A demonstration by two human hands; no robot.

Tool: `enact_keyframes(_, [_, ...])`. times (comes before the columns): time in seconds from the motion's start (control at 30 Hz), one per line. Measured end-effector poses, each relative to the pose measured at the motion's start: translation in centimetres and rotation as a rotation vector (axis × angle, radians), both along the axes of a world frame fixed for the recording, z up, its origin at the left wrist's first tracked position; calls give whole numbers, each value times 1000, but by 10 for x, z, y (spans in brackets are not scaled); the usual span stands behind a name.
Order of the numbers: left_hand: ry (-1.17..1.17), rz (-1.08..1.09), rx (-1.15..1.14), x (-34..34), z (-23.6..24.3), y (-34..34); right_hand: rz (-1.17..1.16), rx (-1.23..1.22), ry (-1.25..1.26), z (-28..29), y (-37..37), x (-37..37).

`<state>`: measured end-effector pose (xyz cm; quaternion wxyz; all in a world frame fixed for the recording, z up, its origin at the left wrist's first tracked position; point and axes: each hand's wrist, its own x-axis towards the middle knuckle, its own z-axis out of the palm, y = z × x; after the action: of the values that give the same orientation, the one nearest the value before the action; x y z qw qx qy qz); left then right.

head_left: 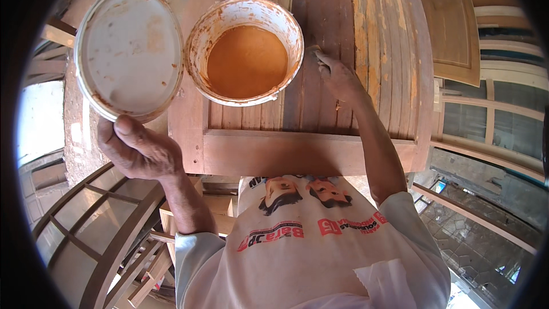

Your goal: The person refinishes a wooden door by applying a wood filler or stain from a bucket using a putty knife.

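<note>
My left hand (pixel 140 149) grips a round white bucket lid (pixel 128 51) by its near edge, thumb on top, and holds it up left of the bucket. Brown smears mark the lid. A white bucket (pixel 245 11) stands on a wooden door panel (pixel 309 151), holding an orange-brown liquid or paste (pixel 247 62); its inner wall is streaked with the same colour. My right hand (pixel 338 77) is closed over the panel's dark brown boards, right of the bucket. A small pale edge shows at its fingertips, too little to name.
Patchy orange-brown coating (pixel 374 34) covers boards on the panel's right side. Another wooden panel (pixel 449 20) and several window frames (pixel 490 111) lie at the right. A curved, paned wooden frame (pixel 108 240) stands at the lower left, close to my left arm.
</note>
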<state>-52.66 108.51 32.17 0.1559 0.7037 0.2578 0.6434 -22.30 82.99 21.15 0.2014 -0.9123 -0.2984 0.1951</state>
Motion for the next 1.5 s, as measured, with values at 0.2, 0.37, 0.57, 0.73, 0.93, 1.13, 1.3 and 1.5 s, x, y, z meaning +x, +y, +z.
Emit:
enact_keyframes(0.2, [-332,-69,-305,-24,-10,17,-130,226,24,39,-29,-18])
enact_keyframes(0.37, [-325,39,-477,-52,-21,17,-163,257,207,38,-52,-43])
enact_keyframes(0.57, [-235,216,-626,-85,-37,13,-162,486,115,96,-44,-15])
enact_keyframes(0.73, [-198,225,-574,-92,-43,8,236,497,-314,190,14,-33])
enact_keyframes(0.93, [-76,337,-468,-114,-46,-3,836,243,-385,209,82,-59])
enact_keyframes(1.13, [-50,454,-540,-136,-49,-12,946,-395,-185,175,139,-77])
enact_keyframes(1.3, [-56,491,-575,-152,-52,-21,1051,-432,-162,158,162,-79])
enact_keyframes(1.5, [-27,524,-601,-170,-61,-28,1095,-516,-126,147,176,-75])
